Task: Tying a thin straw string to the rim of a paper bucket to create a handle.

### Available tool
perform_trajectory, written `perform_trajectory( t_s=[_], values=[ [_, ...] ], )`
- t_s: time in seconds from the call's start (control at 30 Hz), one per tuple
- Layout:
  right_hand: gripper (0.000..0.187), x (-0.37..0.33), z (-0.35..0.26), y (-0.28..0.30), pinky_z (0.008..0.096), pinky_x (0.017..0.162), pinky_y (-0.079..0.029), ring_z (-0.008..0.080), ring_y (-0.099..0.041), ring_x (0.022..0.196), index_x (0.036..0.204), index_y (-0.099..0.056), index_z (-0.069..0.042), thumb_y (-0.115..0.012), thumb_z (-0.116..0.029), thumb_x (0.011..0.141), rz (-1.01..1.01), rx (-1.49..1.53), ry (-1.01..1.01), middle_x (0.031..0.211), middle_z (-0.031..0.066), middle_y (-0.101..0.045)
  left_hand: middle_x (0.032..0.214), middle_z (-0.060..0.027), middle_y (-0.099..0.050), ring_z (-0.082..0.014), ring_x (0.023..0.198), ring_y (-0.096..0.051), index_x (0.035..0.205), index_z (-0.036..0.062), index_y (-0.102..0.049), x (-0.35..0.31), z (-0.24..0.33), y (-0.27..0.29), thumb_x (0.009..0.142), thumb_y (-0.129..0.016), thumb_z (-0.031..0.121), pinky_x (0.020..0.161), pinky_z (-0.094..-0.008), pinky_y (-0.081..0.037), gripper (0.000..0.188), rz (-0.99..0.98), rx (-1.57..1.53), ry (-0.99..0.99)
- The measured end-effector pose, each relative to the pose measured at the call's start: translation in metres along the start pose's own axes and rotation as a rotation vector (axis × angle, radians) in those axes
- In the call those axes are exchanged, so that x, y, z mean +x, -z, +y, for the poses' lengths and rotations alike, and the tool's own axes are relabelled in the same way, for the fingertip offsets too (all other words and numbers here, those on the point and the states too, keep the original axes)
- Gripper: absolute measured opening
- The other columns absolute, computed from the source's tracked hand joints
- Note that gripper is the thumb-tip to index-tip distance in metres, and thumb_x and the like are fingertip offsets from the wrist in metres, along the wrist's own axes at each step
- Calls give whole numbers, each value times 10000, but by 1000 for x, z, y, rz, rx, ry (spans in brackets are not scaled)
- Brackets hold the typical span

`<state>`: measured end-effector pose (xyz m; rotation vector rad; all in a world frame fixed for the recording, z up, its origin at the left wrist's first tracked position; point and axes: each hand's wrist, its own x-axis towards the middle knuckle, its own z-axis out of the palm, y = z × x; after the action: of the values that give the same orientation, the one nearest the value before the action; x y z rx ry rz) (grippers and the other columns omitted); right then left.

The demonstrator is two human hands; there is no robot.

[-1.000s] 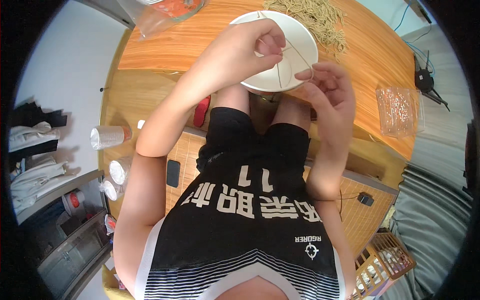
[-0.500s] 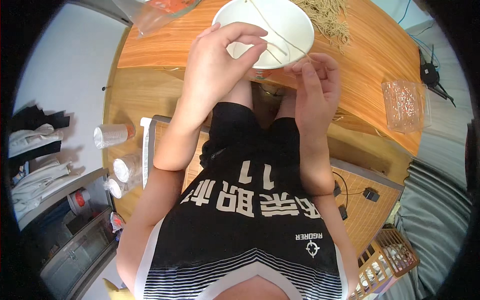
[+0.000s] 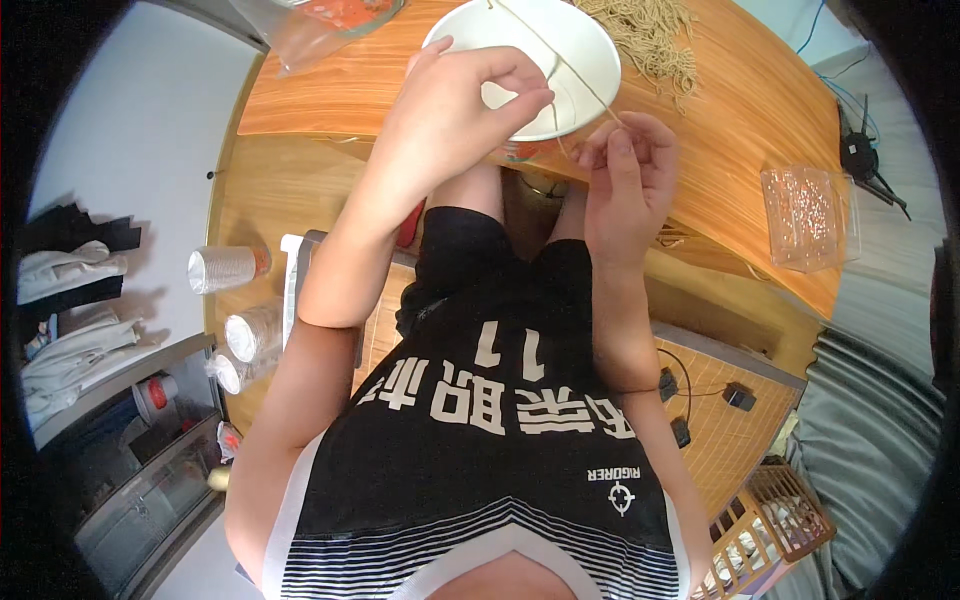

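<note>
A thin tan cord (image 3: pixel 572 72) stretches slantwise over a white paper bucket (image 3: pixel 600 50) near the table edge. My right hand (image 3: pixel 632 170), at the bucket's near right rim, pinches this cord between thumb and fingertips. Over the bucket's near left side, my left hand (image 3: pixel 465 110) is closed, thumb against forefinger, on a thin strand of cord that hangs toward the right hand. Whether both strands are one piece is hard to make out. Beyond the bucket to the right lies a heap of similar tan cords (image 3: pixel 645 45).
On the wooden table (image 3: pixel 740 110), a clear plastic box (image 3: pixel 803 215) with small reddish bits stands at the right; a clear bag (image 3: pixel 310 35) lies at the far left. Wrapped stacks of white cups (image 3: pixel 225 270) stand on the floor at left. A black device (image 3: pixel 858 150) with cables sits far right.
My left hand has moved right, closer to my right hand. The strand at its fingertips now hangs down past the bucket's near rim. My right hand keeps its pinch almost in place.
</note>
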<state>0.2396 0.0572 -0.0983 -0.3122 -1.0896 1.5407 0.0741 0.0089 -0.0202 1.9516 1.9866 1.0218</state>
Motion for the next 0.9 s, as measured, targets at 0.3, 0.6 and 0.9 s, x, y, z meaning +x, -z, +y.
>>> perform_trajectory(
  t_s=[0.3, 0.6, 0.9],
  values=[
    [378, -17, 2, 4, 315, 870, -466, 176, -577, 911, 1273, -427, -26, -492, 62, 912, 12, -79, -33, 962, 113, -611, 776, 13, -679, -167, 787, -637, 841, 130, -704, -12, -1, -14, 786, -702, 175, 1025, -414, -326, 72, 183, -65, -63],
    [455, -30, 2, -4, 294, 907, -458, 161, -600, 980, 1318, -381, -23, -564, 31, 905, 192, 44, -179, 1032, 112, -642, 682, 28, -627, -118, 613, -555, 826, 124, -705, -22, 12, -16, 730, -717, 82, 765, -270, -385, 105, 373, 44, -141],
    [455, -29, 8, -4, 309, 886, -500, 193, -616, 967, 1286, -393, -20, -580, 70, 880, 191, 73, -182, 1009, 112, -614, 633, 5, -626, -127, 547, -553, 840, 101, -707, -44, 18, -23, 720, -673, 18, 599, -247, -402, 150, 337, -147, -133]
  ],
)
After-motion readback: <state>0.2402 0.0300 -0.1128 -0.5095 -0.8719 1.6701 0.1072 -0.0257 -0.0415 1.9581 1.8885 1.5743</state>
